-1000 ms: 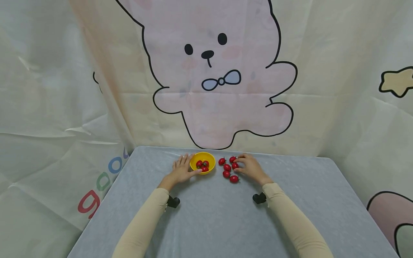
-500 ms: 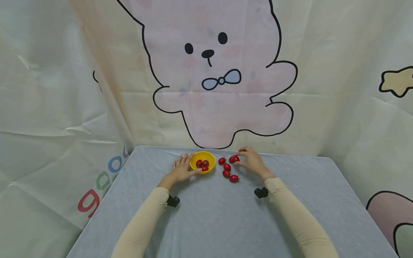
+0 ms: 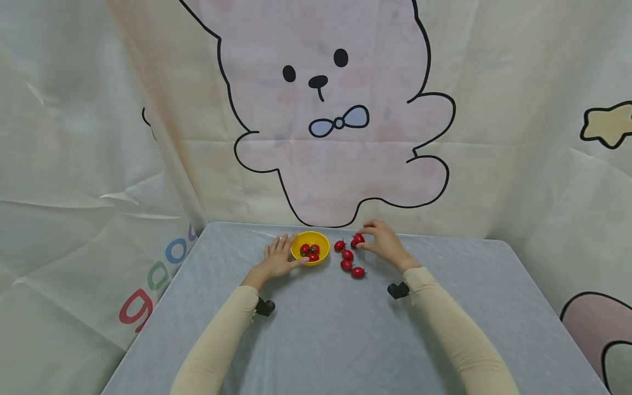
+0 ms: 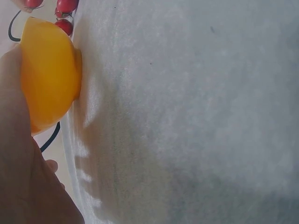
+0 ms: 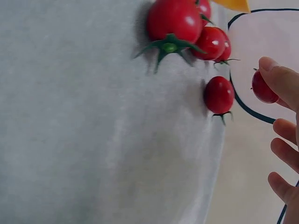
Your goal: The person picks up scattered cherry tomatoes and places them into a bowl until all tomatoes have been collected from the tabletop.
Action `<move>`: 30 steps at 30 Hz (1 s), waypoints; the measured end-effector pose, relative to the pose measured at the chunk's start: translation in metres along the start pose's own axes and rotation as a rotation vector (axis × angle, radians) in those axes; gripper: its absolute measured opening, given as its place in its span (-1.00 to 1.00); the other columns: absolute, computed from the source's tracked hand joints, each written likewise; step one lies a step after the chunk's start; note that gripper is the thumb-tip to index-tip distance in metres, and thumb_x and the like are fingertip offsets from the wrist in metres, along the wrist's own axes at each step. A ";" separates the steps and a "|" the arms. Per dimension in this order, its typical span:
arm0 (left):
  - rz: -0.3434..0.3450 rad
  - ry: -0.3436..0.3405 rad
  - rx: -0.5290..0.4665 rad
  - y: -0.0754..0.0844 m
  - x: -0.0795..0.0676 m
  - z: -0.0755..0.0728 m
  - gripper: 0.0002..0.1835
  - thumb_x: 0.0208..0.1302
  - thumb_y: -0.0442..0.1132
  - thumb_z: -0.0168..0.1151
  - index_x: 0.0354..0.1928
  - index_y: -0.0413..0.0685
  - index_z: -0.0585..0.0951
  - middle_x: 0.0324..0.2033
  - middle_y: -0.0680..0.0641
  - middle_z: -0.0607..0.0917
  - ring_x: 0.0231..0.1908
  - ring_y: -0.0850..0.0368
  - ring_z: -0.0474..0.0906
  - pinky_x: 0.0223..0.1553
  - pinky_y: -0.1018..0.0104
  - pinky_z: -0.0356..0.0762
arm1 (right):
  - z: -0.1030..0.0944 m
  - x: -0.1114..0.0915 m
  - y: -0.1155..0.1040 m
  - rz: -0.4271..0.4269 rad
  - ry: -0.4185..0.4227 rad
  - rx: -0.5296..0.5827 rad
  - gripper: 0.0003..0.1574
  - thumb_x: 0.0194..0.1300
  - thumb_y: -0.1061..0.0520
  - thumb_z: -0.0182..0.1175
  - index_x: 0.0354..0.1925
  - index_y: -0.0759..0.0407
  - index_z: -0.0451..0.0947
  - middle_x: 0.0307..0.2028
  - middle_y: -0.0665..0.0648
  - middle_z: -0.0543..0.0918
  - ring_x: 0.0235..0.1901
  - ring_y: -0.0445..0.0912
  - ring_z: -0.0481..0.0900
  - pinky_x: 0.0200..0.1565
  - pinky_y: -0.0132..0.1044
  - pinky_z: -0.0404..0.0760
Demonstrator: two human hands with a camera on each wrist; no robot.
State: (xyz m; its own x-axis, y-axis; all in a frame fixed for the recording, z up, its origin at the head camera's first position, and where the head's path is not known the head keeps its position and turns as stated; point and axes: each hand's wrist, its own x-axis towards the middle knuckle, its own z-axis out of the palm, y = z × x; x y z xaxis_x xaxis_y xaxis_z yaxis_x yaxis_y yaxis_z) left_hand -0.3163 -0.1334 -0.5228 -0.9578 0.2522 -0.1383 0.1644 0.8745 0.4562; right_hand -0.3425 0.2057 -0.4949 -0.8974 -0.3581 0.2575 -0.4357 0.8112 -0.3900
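A yellow bowl (image 3: pixel 323 255) with three cherry tomatoes (image 3: pixel 313 258) in it stands near the far edge of the table. My left hand (image 3: pixel 276 261) lies along the bowl's left side, fingers spread and fairly straight, thumb at the near rim. In the left wrist view this hand covers part of the bowl (image 4: pixel 51 77). To the right of the bowl, my right hand (image 3: pixel 385 246) pinches a cherry tomato (image 5: pixel 263 88) between thumb and index finger, its other fingers apart from it. The held tomato is raised above the cloth, close over another cherry tomato (image 5: pixel 218 95) with a green stem.
Several more loose cherry tomatoes (image 3: pixel 357 272) lie in a loose cluster between the bowl and my right hand. A grey cloth (image 3: pixel 326 329) covers the table. Right behind its far edge hangs a printed curtain (image 3: pixel 474 181).
My right hand has taken the tomato from the cluster's right side and lifted it, moving away from me, then slightly left. My left hand and the bowl have stayed put.
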 end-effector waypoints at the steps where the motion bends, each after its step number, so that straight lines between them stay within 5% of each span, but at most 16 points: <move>1: -0.002 0.001 0.001 0.000 0.000 0.000 0.02 0.21 0.52 0.00 0.58 0.31 -0.10 0.60 -0.14 -0.13 0.58 -0.22 -0.30 0.50 -0.35 -0.34 | -0.001 0.001 -0.001 0.003 0.000 0.001 -0.47 0.16 -0.12 0.43 0.05 0.09 0.68 0.18 0.25 0.56 0.21 0.18 0.45 0.26 0.17 0.42; 30: 0.007 0.014 0.008 -0.002 0.003 0.002 0.02 0.20 0.53 -0.01 0.57 0.33 -0.11 0.59 -0.14 -0.11 0.57 -0.26 -0.26 0.49 -0.35 -0.34 | 0.008 0.027 -0.046 -0.045 -0.040 -0.010 -0.52 0.20 -0.13 0.40 0.03 0.04 0.69 0.18 0.18 0.56 0.20 0.14 0.44 0.31 0.11 0.42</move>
State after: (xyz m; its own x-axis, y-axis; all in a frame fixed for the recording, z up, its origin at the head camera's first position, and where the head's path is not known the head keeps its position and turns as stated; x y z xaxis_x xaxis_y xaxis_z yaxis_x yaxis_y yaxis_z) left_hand -0.3186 -0.1335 -0.5257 -0.9598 0.2525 -0.1228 0.1729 0.8760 0.4502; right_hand -0.3474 0.1553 -0.4770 -0.8790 -0.4123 0.2395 -0.4752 0.7983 -0.3699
